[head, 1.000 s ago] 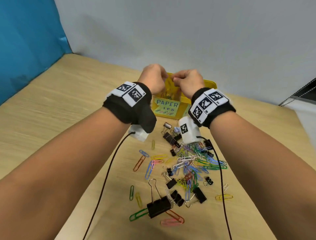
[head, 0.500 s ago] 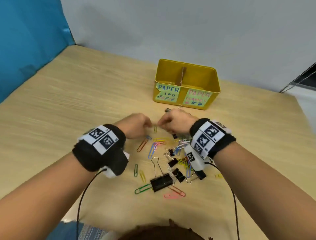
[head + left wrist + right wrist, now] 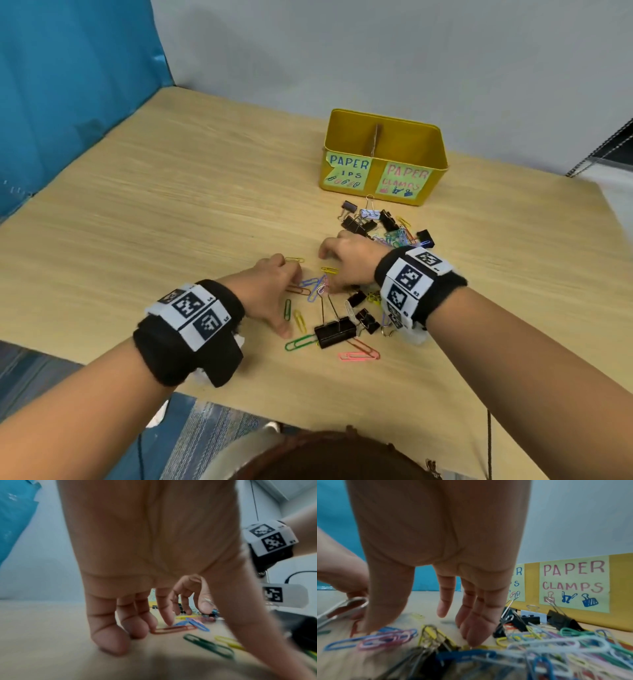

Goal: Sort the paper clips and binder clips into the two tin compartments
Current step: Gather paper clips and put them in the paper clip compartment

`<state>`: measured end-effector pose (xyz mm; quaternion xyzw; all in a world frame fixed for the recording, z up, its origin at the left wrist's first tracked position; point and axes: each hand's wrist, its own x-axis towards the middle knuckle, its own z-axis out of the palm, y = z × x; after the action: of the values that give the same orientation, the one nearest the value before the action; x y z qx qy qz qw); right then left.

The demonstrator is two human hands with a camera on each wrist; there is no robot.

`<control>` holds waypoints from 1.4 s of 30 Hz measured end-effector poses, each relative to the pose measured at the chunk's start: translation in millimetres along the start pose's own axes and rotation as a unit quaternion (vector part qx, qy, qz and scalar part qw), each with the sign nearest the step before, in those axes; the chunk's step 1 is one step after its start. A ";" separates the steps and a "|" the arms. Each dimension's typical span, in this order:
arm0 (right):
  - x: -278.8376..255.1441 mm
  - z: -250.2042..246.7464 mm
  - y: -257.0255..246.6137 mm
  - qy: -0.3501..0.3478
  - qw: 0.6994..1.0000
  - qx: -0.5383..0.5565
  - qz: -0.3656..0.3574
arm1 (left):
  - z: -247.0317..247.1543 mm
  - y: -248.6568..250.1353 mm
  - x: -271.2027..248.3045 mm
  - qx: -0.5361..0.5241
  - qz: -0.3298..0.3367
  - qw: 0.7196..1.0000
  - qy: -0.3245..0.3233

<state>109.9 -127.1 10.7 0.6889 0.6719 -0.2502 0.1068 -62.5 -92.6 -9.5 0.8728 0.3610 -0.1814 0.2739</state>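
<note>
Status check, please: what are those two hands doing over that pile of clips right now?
Left hand open, fingertips by an orange paper clip. Right hand open over the clip pile, holding nothing. Yellow tin beyond, unobstructed.

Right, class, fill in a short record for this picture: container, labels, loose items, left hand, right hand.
container: yellow tin, two compartments split by a divider
labels: PAPER ...IPS label on the left, PAPER CLAMPS label on the right
loose items: coloured paper clips and black binder clips on the table
left hand: fingertips at an orange paper clip
right hand: fingers spread, down over the clips
</note>
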 end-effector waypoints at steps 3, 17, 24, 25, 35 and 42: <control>2.4 9.9 -4.0 0.016 1.000 0.002 0.003 | 3.2 4.3 8.0 -0.003 -0.011 1.000 0.025; 16.6 8.1 0.4 0.087 0.993 0.078 0.005 | -15.3 1.9 36.6 -0.052 -0.051 0.989 0.130; 21.6 9.2 3.0 0.066 0.994 0.087 -0.020 | -10.8 11.5 40.1 -0.054 -0.043 0.992 0.105; 21.9 9.8 3.9 0.070 0.994 0.083 -0.022 | -10.0 11.0 40.0 -0.049 -0.044 0.992 0.108; 18.8 -4.8 18.2 0.093 0.993 0.063 -0.023 | -27.8 -4.0 50.0 -0.089 -0.060 0.983 0.146; 30.9 -40.5 43.9 0.130 0.905 0.406 0.021 | -65.7 1.2 68.2 -0.229 -0.027 0.951 0.206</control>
<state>160.1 -83.8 21.9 0.7130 0.5056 -0.4072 -0.2647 -7.9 -17.0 7.4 0.7951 0.4646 0.0831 0.3809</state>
